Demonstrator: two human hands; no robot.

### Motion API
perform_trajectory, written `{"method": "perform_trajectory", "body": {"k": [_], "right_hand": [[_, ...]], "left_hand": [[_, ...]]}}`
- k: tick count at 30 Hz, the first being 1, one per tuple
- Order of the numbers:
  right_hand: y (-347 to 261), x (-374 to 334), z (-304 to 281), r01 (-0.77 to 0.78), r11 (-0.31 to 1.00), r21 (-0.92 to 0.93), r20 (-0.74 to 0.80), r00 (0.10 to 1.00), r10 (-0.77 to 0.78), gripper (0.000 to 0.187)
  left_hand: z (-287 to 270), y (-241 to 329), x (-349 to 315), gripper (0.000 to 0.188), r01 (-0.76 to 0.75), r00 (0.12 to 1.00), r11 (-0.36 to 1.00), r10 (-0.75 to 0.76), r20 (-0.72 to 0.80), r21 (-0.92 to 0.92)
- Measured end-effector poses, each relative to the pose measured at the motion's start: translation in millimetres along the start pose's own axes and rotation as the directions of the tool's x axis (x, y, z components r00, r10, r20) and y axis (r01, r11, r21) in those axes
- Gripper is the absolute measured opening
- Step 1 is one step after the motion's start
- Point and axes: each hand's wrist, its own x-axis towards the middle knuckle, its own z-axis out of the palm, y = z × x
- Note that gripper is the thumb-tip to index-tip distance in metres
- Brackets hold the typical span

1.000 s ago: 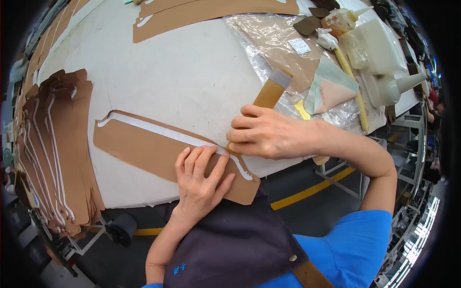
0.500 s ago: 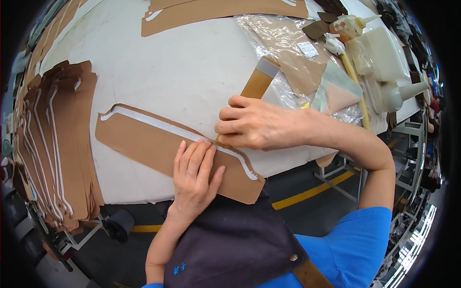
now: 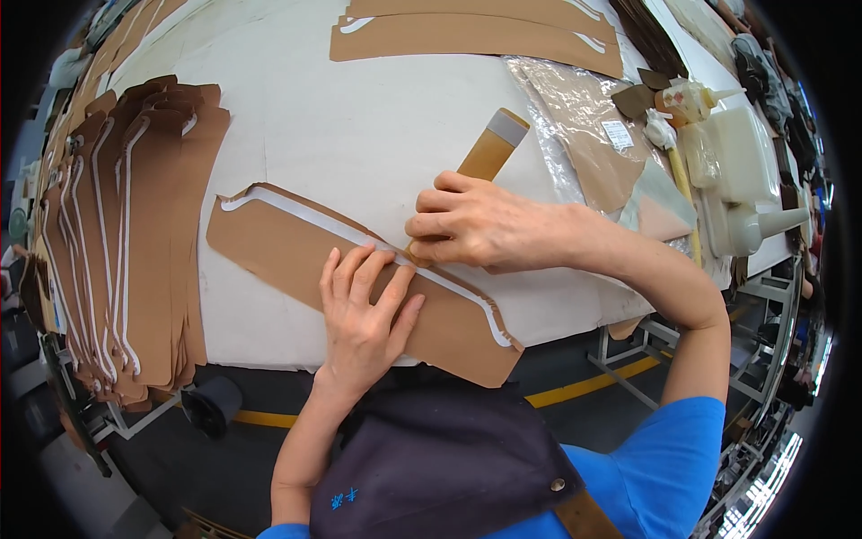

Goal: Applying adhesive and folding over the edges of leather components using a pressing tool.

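A brown, leather-like panel (image 3: 269, 247) lies slantwise near the table's front edge, its right end overhanging it. Along its far edge runs a white strip (image 3: 305, 213), beside a narrow folded or raised margin. My left hand (image 3: 364, 314) rests on the panel with fingers spread, their tips at the strip. My right hand (image 3: 489, 225) is closed around a flat tan tool (image 3: 488, 154) with a grey band at its upper end. The tool's lower end meets the panel's far edge, just right of my left fingertips; my fingers partly hide it.
A stack of similar brown panels (image 3: 162, 234) hangs over the table's left side. More panels (image 3: 476, 40) lie at the far edge. At right are a clear plastic bag (image 3: 575, 126), a white nozzle bottle (image 3: 745, 229), a pale jug (image 3: 745, 153) and a yellow-handled brush (image 3: 680, 180).
The whole view has shifted, with the table contents now farther right. My left fingers have spread apart on the panel. My right hand still holds the tool at the edge.
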Motion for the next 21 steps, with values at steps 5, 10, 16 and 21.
{"method": "perform_trajectory", "body": {"k": [5,10,16,21], "right_hand": [[12,21,-1,0.018,1.000,-0.011,0.005,1.000,-0.018,0.037],[29,43,8,0.081,0.995,-0.055,-0.096,0.992,-0.086,0.018],[44,69,10,0.107,0.993,-0.052,-0.086,0.990,-0.111,0.020],[53,90,12,0.103,0.993,-0.052,-0.087,0.990,-0.107,0.021]], "left_hand": [[2,-20,-6,0.038,0.069,0.997,0.992,-0.072,-0.024,-0.103],[-16,-33,2,0.039,0.035,0.999,0.999,-0.035,0.005,0.003],[-19,-61,1,0.050,0.162,0.983,0.986,-0.164,-0.081,-0.030],[-26,-79,1,0.062,0.190,0.980,0.980,-0.193,-0.055,-0.065]]}}
